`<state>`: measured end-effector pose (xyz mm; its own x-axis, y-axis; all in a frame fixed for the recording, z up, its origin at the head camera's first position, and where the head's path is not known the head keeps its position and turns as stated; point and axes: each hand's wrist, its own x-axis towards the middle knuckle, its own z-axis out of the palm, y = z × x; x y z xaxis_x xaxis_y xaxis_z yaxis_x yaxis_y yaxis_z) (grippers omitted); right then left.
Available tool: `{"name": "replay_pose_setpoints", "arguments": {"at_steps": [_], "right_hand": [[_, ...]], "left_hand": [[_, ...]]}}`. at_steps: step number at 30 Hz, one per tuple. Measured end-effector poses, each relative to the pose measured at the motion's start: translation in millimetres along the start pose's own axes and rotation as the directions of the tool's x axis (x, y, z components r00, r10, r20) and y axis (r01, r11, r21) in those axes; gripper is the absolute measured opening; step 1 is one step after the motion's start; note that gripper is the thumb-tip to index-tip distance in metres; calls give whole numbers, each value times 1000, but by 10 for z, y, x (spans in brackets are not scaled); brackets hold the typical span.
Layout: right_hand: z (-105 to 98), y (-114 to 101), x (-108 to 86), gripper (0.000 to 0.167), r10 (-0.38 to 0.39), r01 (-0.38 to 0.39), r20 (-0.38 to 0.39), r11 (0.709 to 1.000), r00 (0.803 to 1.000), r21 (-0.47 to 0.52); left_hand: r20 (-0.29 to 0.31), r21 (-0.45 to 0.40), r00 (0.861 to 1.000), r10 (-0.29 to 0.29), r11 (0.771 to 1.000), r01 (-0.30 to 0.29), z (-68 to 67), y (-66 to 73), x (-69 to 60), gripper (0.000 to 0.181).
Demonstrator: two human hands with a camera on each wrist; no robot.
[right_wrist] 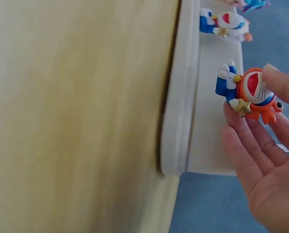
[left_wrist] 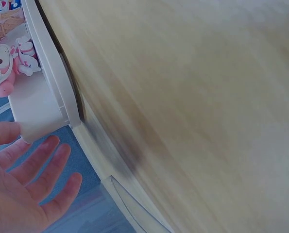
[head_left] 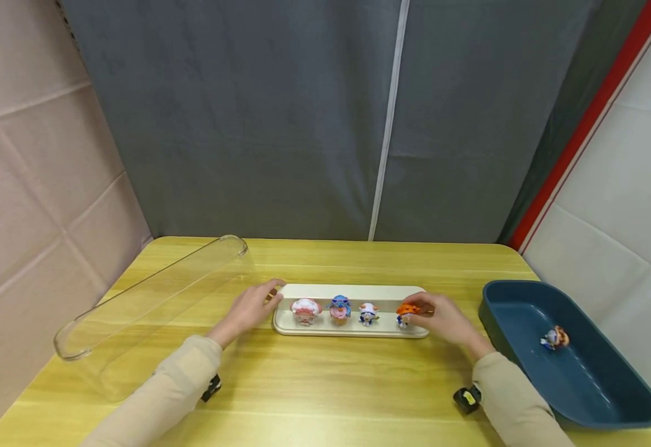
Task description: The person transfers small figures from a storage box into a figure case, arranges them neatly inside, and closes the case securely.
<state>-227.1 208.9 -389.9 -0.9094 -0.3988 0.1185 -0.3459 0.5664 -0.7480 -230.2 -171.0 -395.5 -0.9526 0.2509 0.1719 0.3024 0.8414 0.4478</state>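
In the head view, my right hand [head_left: 447,320] pinches a small figurine in an orange hat [head_left: 407,312] by its head, at the right end of a long cream display base [head_left: 353,331]. In the right wrist view that figurine [right_wrist: 253,92] has blue legs, an open red mouth and a yellow star. My left hand [head_left: 251,308] rests loosely at the base's left end, its thumb and index fingertip at the corner and the other fingers spread. Standing on the base are a pink-and-white figurine [head_left: 305,311], a blue-topped one [head_left: 339,310] and a white-hatted one [head_left: 367,314].
At the right stands a dark blue bin [head_left: 599,379] with one figurine [head_left: 555,338] lying in it. A long clear cover [head_left: 152,298] lies slantwise on the wooden table [head_left: 325,391] at the left. A grey curtain [head_left: 269,124] hangs behind the table.
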Motion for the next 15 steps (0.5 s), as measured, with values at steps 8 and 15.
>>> {"name": "replay_pose_setpoints", "arguments": {"at_steps": [8,15], "right_hand": [[109,21,13,30,-2,2,-11,1000,1000,17],[183,32,50,28,-66,66,-13,998,998,-3]], "left_hand": [[-3,-4,1000,-2,1000,2,0,1,-4,29],[-9,3,1000,1,1000,-1,6,-1,-7,29]]}}
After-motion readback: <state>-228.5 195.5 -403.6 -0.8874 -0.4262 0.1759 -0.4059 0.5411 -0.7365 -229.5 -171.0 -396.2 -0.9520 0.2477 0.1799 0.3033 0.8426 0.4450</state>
